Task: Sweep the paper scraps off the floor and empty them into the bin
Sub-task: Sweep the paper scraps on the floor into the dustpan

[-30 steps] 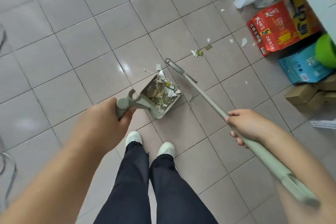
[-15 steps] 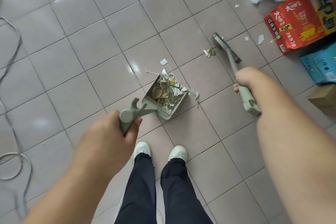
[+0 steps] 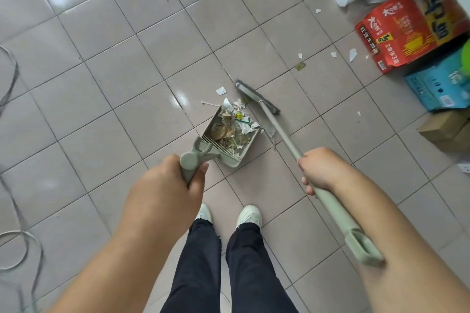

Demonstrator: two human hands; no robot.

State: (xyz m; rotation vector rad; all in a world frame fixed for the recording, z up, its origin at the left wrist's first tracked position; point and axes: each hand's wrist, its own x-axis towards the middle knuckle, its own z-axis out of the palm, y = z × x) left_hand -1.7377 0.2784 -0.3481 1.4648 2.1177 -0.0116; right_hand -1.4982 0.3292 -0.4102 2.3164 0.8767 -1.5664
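Left fingers (image 3: 197, 178): wrapped tight on the dustpan handle, thumb at its right side.
Left hand (image 3: 165, 190): at 7 o'clock from the pan, arm running off to the lower left.
Right fingers (image 3: 309, 187): curled round the broom shaft, holding it.
Right hand (image 3: 321, 170): at 4 o'clock from the pan, mid-shaft.
Dustpan (image 3: 230, 160): on the floor (image 3: 101, 84), mouth toward 12 o'clock, comb teeth along the near wall.
Scraps in pan (image 3: 232, 129): heaped paper and brownish bits, some spilling over the far lip.
Broom (image 3: 279, 132): head flat on the tiles at 1 o'clock from the pan, just beside its mouth; shaft slanting to the lower right, end loop below the right forearm.
Loose scraps (image 3: 352, 54): scattered at 2 o'clock, near a red box (image 3: 401, 30); one more (image 3: 220, 91) at 12 o'clock, just beyond the pan.
Shoes (image 3: 249, 215): white, at 6 o'clock from the pan.
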